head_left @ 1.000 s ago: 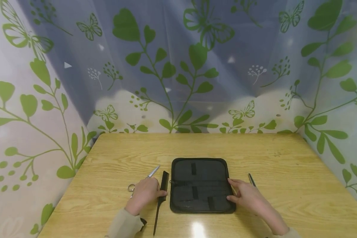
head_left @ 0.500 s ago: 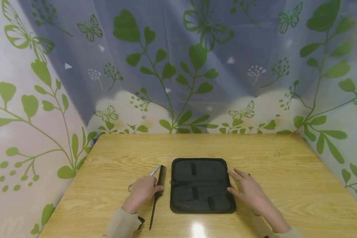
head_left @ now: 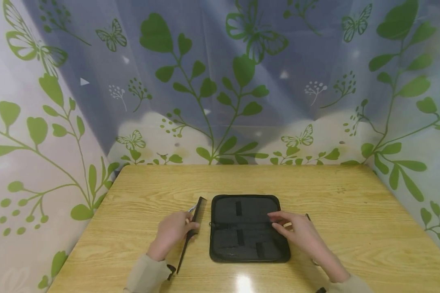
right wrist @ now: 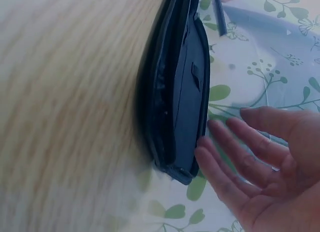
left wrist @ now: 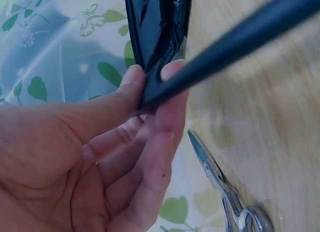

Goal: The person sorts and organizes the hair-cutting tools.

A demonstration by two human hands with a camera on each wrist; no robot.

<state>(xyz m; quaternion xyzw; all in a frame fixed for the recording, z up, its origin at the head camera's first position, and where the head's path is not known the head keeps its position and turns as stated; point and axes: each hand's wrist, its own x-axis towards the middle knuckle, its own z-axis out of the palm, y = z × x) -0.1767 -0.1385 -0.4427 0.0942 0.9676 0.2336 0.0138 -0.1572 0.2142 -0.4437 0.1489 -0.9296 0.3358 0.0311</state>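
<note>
My left hand (head_left: pixel 171 232) pinches a black rat-tail comb (head_left: pixel 198 211) between thumb and fingers, left of the case. The comb slants, its toothed end away from me and its thin tail toward me. In the left wrist view the tail (left wrist: pixel 235 47) crosses large in front. A black zip case (head_left: pixel 225 209) lies unfolded on the table, with elastic loops and pockets inside. My right hand (head_left: pixel 297 230) reaches over the case's right edge, fingers loosely bent and holding nothing. In the right wrist view its fingertips are right at the case's rim (right wrist: pixel 206 82).
Metal scissors (left wrist: pixel 215 174) lie on the wooden table (head_left: pixel 146 183) beneath the left hand, mostly hidden in the head view. A thin dark object (head_left: pixel 308 217) shows behind the right hand. A curtain (head_left: pixel 220 81) printed with leaves and butterflies hangs behind the table.
The left hand has lifted the comb and shifted it slightly left. The right hand moved off the case's right edge, then inward over the case. The case has stayed in place.
</note>
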